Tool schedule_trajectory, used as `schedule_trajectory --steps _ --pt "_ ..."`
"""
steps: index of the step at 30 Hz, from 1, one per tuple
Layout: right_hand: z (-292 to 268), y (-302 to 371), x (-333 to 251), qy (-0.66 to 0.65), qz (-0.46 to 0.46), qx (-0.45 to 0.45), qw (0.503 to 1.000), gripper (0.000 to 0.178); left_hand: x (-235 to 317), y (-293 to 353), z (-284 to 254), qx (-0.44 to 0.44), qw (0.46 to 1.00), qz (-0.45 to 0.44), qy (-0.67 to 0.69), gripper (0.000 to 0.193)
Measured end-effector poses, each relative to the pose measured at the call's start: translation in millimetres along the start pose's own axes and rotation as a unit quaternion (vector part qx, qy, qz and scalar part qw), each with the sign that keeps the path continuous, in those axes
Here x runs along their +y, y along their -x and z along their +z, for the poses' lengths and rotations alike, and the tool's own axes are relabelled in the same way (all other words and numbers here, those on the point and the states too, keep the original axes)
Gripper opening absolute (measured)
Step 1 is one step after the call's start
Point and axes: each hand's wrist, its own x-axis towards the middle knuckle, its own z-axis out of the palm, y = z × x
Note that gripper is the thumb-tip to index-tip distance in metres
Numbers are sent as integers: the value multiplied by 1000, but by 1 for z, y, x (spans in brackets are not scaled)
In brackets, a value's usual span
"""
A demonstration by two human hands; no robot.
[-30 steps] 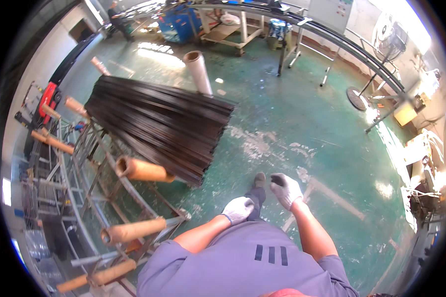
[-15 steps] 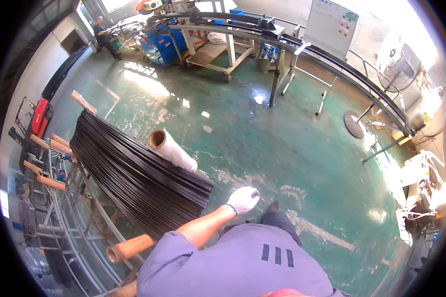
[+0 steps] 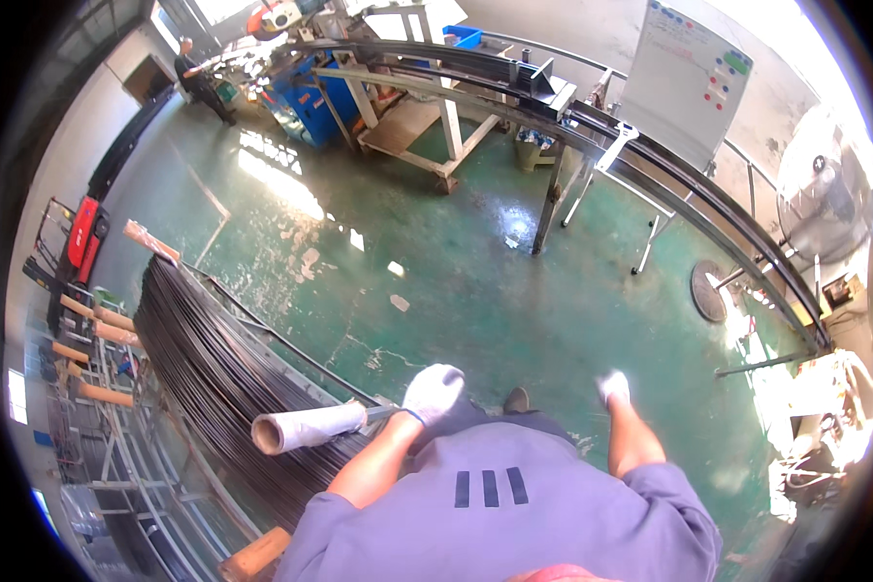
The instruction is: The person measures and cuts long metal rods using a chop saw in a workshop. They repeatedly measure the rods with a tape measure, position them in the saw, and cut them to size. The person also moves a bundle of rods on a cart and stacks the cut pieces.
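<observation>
Gloved left hand [image 3: 433, 392] rested by the white-wrapped peg [image 3: 308, 428] retaining the black rod bundle [image 3: 213, 378], lower left; right hand [image 3: 614, 387] hung apart; grips indeterminate.

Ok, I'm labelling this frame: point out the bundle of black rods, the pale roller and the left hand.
bundle of black rods [image 3: 204, 364], head view, mid-bundle.
pale roller [image 3: 306, 427], head view, middle of tube.
left hand [image 3: 434, 391], head view, back of glove.

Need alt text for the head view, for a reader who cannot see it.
A person in a grey shirt looks down at a green workshop floor, white-gloved left hand beside a rack post wrapped in white, next to a bundle of long black rods. The gloved right hand hangs free.
</observation>
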Motion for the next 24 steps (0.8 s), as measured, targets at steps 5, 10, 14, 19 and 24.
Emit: schedule_trajectory --steps 5,10,14,19,24 --pt "-231 -130 -166 -243 -54 137 959 45 -61 -94 3 149 951 -179 201 24" --pt "-289 -191 -305 -222 -123 173 952 41 -152 -186 10 46 942 -234 234 23" --pt "-289 -204 -409 -171 -96 92 976 44 -185 -297 -72 124 942 -197 243 23" --pt "-354 -254 -530 -126 -241 163 948 50 -221 -420 -173 101 962 -172 188 19" --pt "-495 -331 -663 -108 -338 279 892 69 -242 -489 -220 135 965 -152 164 19"
